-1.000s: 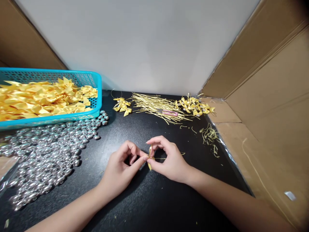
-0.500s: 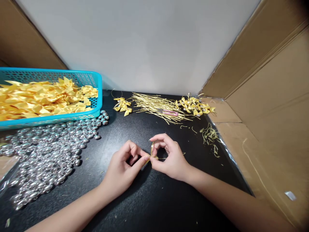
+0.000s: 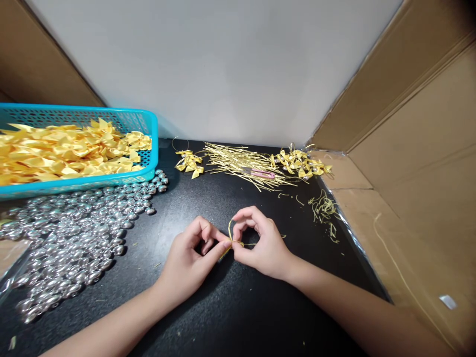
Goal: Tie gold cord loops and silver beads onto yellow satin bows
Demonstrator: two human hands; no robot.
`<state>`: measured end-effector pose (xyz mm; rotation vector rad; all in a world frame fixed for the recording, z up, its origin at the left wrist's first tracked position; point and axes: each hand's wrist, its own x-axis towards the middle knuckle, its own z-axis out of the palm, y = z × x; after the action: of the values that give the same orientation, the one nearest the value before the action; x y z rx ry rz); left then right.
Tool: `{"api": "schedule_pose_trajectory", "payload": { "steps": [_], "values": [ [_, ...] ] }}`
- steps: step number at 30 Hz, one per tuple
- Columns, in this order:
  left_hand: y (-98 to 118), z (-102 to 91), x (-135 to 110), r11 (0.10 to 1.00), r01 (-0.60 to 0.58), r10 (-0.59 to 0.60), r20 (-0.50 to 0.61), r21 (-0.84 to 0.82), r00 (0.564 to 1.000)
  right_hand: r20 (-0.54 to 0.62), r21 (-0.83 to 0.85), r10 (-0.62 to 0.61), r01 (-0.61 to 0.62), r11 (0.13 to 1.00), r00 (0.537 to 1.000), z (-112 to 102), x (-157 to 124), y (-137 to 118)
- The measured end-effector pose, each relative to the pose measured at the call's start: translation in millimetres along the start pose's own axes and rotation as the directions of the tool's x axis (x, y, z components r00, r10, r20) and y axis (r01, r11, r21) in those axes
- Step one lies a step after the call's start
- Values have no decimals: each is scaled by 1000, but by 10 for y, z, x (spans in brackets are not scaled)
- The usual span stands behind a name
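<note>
The left hand (image 3: 203,245) is pinching a looped gold-yellow strand (image 3: 230,230) between closed thumb and forefinger; the right hand (image 3: 258,243) is holding it alongside, forefinger arched at the loop's top. A ribbon edge (image 3: 223,255) is showing just below the pinch. A loosening pinch could let the springy strand slip. Silver beads (image 3: 85,238) are lying left of the grip, gold strips (image 3: 234,158) beyond it.

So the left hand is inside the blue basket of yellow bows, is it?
No. The head view shows the left hand outside the blue basket, pinching a thin yellow strip with the right hand. The basket does hold yellow bows.
</note>
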<state>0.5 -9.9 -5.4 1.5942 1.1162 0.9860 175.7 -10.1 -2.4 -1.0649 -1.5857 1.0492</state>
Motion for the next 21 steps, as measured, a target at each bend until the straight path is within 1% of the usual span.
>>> {"api": "schedule_pose_trajectory", "payload": {
  "steps": [8, 11, 16, 21],
  "values": [
    [0, -4, 3, 996, -63, 63, 4, 62, 998, 59, -20, -11, 12, 1000, 998, 4, -16, 10],
    [-3, 2, -3, 994, -81, 81, 4, 72, 997, 55, -14, 3, -2, 1000, 998, 12, -20, 18],
    [-20, 6, -17, 995, -63, 64, -7, 72, 998, 4, -14, -16, 16, 1000, 1000, 16, -27, 22],
    [1, 6, -10, 997, -42, 42, 2, 57, 999, 12, 0, -37, 37, 999, 999, -2, -20, 20]
  ]
}}
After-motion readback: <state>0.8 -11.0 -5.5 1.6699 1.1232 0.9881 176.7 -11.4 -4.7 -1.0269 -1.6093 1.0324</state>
